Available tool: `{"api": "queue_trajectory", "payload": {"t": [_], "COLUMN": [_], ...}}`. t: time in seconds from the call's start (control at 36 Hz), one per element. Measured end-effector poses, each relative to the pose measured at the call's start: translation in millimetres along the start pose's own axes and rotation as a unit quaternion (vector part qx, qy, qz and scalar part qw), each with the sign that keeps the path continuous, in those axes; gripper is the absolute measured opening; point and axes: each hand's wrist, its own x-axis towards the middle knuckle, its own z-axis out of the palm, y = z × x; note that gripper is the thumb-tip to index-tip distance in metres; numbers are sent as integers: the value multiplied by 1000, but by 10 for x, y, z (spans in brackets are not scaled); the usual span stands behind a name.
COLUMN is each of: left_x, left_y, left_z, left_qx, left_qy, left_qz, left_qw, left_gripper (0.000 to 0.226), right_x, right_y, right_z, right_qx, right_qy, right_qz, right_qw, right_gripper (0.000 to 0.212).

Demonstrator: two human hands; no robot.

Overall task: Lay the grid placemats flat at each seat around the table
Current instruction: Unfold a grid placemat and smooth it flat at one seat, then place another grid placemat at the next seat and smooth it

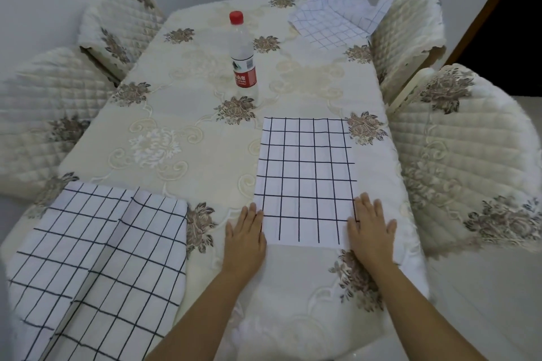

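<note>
A white placemat with a black grid [305,179] lies flat on the table's near right side. My left hand [245,239] lies flat with straight fingers at its near left corner. My right hand [371,230] lies flat at its near right corner, fingertips on the mat's edge. A larger grid placemat [96,267] is draped with folds over the near left of the table. A third grid placemat [331,22], rumpled, sits at the far right corner, partly against a chair.
A plastic water bottle [242,51] with a red cap and red label stands upright mid-table. The table [176,114] wears a cream floral cloth. Quilted cream chairs stand at the left [44,114] and right [469,155], with two more further back.
</note>
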Motion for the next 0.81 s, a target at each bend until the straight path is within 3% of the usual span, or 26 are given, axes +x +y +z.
{"api": "queue_trajectory", "payload": {"t": [0.11,0.28,0.47,0.69,0.81], "left_x": [-82,-328,-701,-1167,-1390], "left_y": [17,-153,-718,-1555,-1957], "left_z": [-110,-403,-717,-960,-1029], "left_qx": [-140,-224,-205,-96,-48], "left_qy": [27,66,147,197,201], "left_qz": [-42,-69,-80,-149,-189], "left_qw": [989,970,964,964,960], "left_gripper": [54,48,37,31,40], "right_x": [-50,-314,-741,-1120,-1317], "right_y": [-339,-1016,-1757,-2496,-2852], "right_z": [-73,124,395,659,813], "right_qx": [106,126,136,132,125], "right_qy": [44,-14,-89,-127,-133], "right_qz": [60,-122,-251,-300,-325], "right_qw": [992,984,954,936,928], "right_gripper": [45,40,36,34,36]}}
